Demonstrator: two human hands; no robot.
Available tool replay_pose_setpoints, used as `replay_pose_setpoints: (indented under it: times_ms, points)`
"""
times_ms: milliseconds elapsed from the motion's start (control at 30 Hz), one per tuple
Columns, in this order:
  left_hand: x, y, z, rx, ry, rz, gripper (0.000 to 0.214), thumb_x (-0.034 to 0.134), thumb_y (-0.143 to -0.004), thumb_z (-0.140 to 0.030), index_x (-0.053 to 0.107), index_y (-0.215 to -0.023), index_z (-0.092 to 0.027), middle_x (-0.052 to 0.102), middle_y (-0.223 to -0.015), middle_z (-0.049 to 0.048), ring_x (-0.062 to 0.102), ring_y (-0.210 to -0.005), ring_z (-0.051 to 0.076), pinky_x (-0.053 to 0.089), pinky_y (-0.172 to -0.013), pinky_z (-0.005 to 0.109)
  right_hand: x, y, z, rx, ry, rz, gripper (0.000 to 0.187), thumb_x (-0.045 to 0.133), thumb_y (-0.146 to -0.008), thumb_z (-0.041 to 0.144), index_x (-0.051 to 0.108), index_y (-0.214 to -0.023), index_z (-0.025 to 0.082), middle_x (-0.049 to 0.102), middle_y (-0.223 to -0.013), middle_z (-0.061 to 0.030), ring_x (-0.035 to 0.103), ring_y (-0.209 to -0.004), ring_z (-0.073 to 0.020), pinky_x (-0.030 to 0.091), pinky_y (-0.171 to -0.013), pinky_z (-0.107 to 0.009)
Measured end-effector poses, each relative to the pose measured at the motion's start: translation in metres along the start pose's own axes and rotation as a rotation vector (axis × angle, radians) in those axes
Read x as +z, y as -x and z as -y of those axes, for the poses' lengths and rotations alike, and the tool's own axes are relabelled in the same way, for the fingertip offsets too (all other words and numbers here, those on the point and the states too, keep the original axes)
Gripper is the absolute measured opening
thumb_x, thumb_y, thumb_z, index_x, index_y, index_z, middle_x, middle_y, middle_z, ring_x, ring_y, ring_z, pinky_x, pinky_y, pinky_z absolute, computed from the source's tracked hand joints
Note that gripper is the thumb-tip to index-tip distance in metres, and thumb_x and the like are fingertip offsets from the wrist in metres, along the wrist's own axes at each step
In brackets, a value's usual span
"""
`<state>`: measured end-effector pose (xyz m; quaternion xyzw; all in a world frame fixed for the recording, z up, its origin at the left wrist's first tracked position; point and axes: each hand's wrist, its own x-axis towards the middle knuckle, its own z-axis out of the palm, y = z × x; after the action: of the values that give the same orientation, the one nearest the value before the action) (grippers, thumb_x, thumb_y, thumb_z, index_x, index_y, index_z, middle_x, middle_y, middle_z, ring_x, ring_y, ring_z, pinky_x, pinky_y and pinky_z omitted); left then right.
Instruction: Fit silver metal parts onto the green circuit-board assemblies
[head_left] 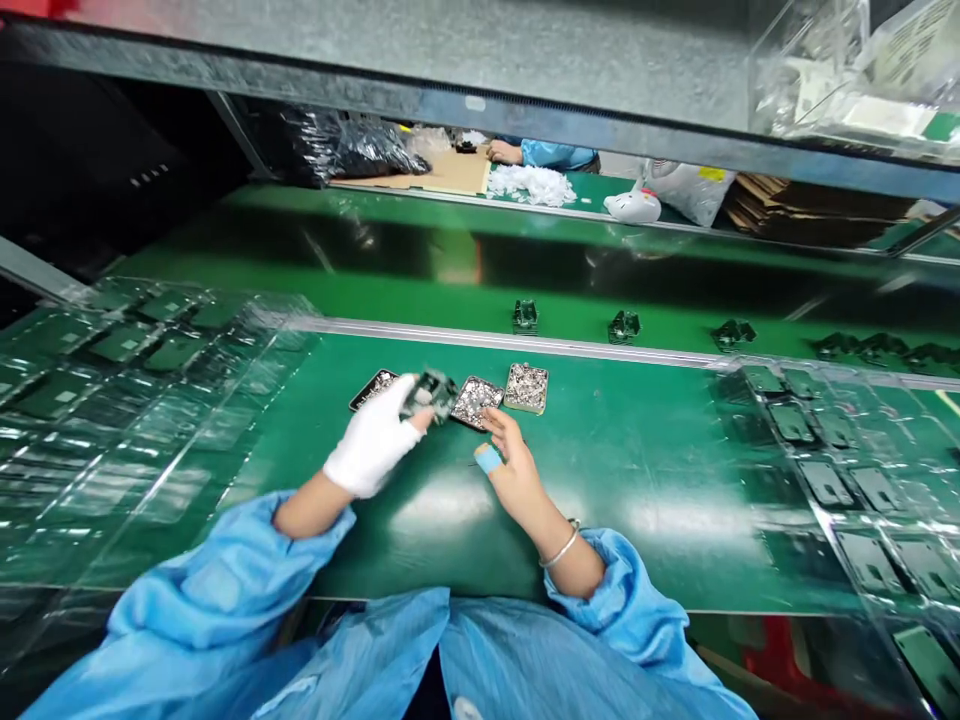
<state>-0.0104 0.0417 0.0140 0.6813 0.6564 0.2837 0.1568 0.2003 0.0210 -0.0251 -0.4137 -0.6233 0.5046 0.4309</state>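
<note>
My left hand (375,440), in a white glove, is closed around a small dark green part (430,394) and holds it just above the green mat (637,480). Bare, with a blue band on one finger, my right hand (511,462) reaches its fingertips to the middle of three small trays: a dark one (369,389) on the left, one (475,401) of shiny bits in the middle and a fuller one (526,387) on the right. The fingers are bent in a pinch at that tray's near edge; what they hold is too small to see.
Clear blister trays of green boards lie stacked at the left (112,400) and at the right (847,480). Beyond the metal rail (525,343), several small green parts (623,325) ride a green conveyor belt. Another person's hand and blue sleeve (536,153) work at the far bench.
</note>
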Motion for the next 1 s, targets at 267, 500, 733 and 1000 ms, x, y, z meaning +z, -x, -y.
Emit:
replay_pose_setpoints:
  times_ms: [267, 500, 733, 1000]
  points:
    - [-0.005, -0.173, 0.061, -0.356, -0.168, -0.094, 0.059, 0.05, -0.088, -0.039, 0.041, -0.137, -0.009, 0.052, -0.135, 0.0237, 0.049, -0.127, 0.033, 0.038, -0.103, 0.041, -0.001, 0.011, 0.007, -0.214, 0.317, 0.144, 0.047, 0.054, -0.087, 0.023, 0.044, -0.133, 0.019, 0.055, -0.13, -0.016, 0.064, -0.107, -0.0222, 0.052, -0.096, -0.042]
    - [0.004, -0.207, 0.073, -0.487, -0.125, -0.069, 0.068, 0.06, -0.082, -0.045, 0.046, -0.132, -0.002, 0.058, -0.125, 0.0302, 0.057, -0.116, 0.036, 0.042, -0.095, 0.041, -0.002, 0.01, 0.002, -0.245, 0.398, 0.167, 0.045, 0.052, -0.085, 0.018, 0.05, -0.13, 0.023, 0.06, -0.123, -0.0122, 0.068, -0.097, -0.0217, 0.058, -0.087, -0.039]
    - [-0.095, -0.185, 0.104, -0.427, -0.171, -0.203, 0.04, 0.055, -0.085, -0.035, 0.063, -0.117, -0.014, 0.067, -0.118, 0.0131, 0.059, -0.112, 0.026, 0.042, -0.098, 0.032, -0.007, 0.009, -0.003, -0.243, 0.433, 0.203, 0.039, 0.051, -0.088, 0.024, 0.054, -0.127, 0.024, 0.061, -0.121, -0.012, 0.07, -0.093, -0.0214, 0.059, -0.083, -0.037]
    - [-0.198, -0.071, 0.18, -0.483, -0.296, -0.305, 0.026, 0.062, -0.087, -0.035, 0.065, -0.092, -0.009, 0.066, -0.098, 0.0097, 0.062, -0.097, 0.023, 0.049, -0.09, 0.043, -0.006, 0.005, -0.008, -0.242, 0.466, 0.228, 0.034, 0.049, -0.088, 0.023, 0.056, -0.121, 0.023, 0.064, -0.113, -0.0114, 0.07, -0.089, -0.0206, 0.059, -0.08, -0.037]
